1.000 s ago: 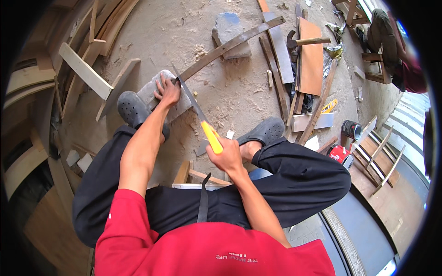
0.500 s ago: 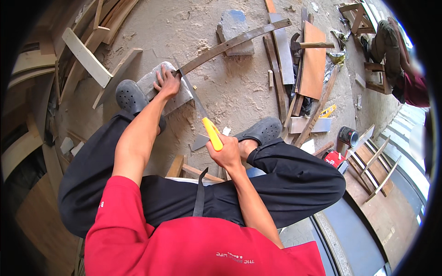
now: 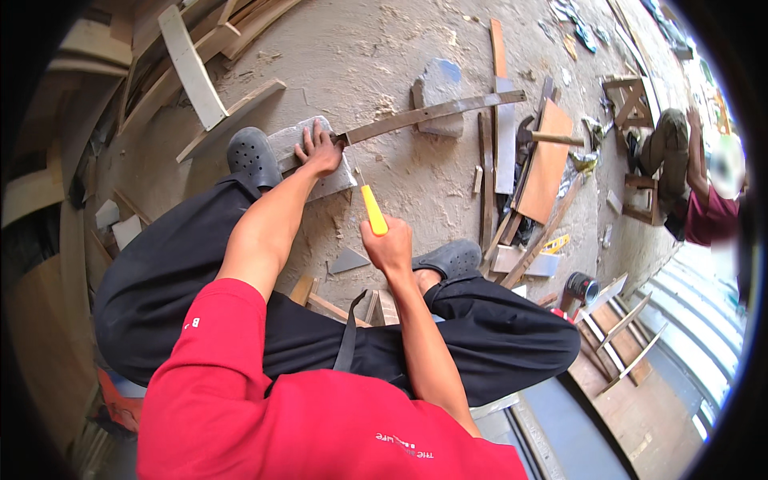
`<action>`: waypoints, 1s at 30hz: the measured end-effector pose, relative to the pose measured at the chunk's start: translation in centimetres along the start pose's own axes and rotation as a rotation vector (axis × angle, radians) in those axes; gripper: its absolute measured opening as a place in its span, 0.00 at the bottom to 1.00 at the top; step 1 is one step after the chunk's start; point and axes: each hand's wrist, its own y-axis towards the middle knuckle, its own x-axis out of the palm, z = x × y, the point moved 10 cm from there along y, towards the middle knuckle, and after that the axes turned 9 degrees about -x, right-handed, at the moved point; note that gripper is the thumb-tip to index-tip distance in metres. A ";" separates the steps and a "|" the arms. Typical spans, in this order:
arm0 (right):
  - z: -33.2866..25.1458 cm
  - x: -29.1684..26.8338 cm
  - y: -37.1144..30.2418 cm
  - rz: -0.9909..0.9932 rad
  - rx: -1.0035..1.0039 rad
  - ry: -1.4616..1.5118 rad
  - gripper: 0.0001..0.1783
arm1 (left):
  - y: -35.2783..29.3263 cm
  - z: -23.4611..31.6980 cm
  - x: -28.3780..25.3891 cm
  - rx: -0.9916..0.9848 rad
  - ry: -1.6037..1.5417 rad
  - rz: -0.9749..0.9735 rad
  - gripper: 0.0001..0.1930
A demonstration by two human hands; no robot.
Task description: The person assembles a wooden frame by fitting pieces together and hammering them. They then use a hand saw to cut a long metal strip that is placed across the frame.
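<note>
My left hand [image 3: 322, 152] holds down the near end of a long curved wooden strip [image 3: 432, 114] on a pale stone block [image 3: 326, 186], its fingers spread across the top. Beyond my fingers, the strip runs right and rests over a second block [image 3: 442, 88]. In my right hand [image 3: 388, 244], closed around it, is the yellow handle of a handsaw [image 3: 374, 210]. The saw blade appears as a thin line pointing up toward the strip beside my left hand. Whether its teeth touch the wood I cannot tell.
Boards and a hammer [image 3: 556, 138] lie in a pile [image 3: 546, 172] on the right. Wooden frame parts [image 3: 192, 68] crowd the left. A triangular offcut [image 3: 348, 260] lies between my dark clogs [image 3: 254, 156]. Another person [image 3: 676, 168] sits at far right, near a paint can [image 3: 582, 286].
My view has shifted, so the scene sits lower and partly further right. The saw blade, broad before, now shows nearly edge-on. My left hand stays on the strip.
</note>
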 end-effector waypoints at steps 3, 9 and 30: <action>-0.5 -0.7 -1.2 0.014 -0.052 -0.058 0.15 | -1.0 0.6 -0.5 0.017 -0.021 -0.007 0.36; -1.1 -0.1 0.0 0.008 -0.060 -0.160 0.17 | -1.1 0.5 -0.9 0.058 -0.107 0.015 0.33; 3.2 2.0 -0.7 0.039 -0.050 -0.086 0.15 | -1.0 0.9 -0.6 0.029 -0.079 -0.005 0.31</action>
